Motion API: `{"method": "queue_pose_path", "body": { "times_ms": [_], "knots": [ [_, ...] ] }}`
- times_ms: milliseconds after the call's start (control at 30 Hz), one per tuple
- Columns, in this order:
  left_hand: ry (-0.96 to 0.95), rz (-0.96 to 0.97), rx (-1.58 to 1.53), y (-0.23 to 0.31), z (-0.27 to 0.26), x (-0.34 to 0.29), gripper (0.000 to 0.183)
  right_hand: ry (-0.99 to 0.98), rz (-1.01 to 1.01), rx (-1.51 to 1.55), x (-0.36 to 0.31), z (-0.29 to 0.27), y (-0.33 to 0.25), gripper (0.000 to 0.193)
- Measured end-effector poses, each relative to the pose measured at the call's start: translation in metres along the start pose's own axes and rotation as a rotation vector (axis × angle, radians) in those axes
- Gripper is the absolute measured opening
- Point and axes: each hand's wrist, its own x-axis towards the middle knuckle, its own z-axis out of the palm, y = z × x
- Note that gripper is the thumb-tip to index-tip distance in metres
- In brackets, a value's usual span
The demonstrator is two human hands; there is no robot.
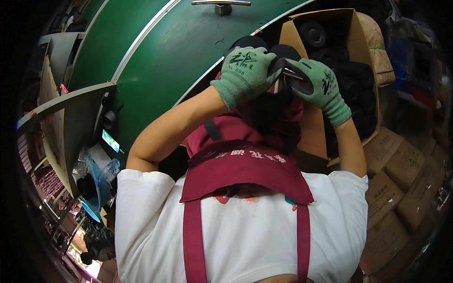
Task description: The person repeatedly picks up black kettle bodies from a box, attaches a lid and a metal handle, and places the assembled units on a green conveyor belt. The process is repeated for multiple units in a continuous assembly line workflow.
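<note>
Working left of the cardboard box (312, 134), the right hand (322, 84) pinches a shiny narrow piece (293, 73); grip of left hand (246, 70) cannot be told; steady alignment advised

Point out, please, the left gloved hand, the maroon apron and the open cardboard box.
Left gloved hand (247, 71): head view, back of the hand.
Maroon apron (245, 172): head view, middle of the bib.
Open cardboard box (312, 134): head view, bare cardboard panel.
</note>
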Motion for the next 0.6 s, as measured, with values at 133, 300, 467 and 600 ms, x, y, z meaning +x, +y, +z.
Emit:
{"method": "queue_pose_path", "body": {
  "times_ms": [133, 300, 467, 600],
  "knots": [
    [0.045, 0.331, -0.205, -0.047, 0.011, 0.003, 0.035, -0.012, 0.170, 0.112, -0.002, -0.011, -0.052, 0.058],
    [-0.163, 0.276, -0.186, -0.046, -0.008, 0.004, 0.025, 0.288, 0.466, 1.322, 0.012, -0.007, -0.023, 0.032],
    [-0.146, 0.337, -0.207, -0.079, 0.015, 0.011, 0.032, 0.113, -0.121, 0.700, 0.038, 0.016, -0.054, 0.021],
    [-0.077, 0.437, -0.676, -0.046, 0.041, 0.057, 0.035, 0.030, -0.078, 0.398, 0.069, 0.058, -0.131, 0.020]
  ]
}}
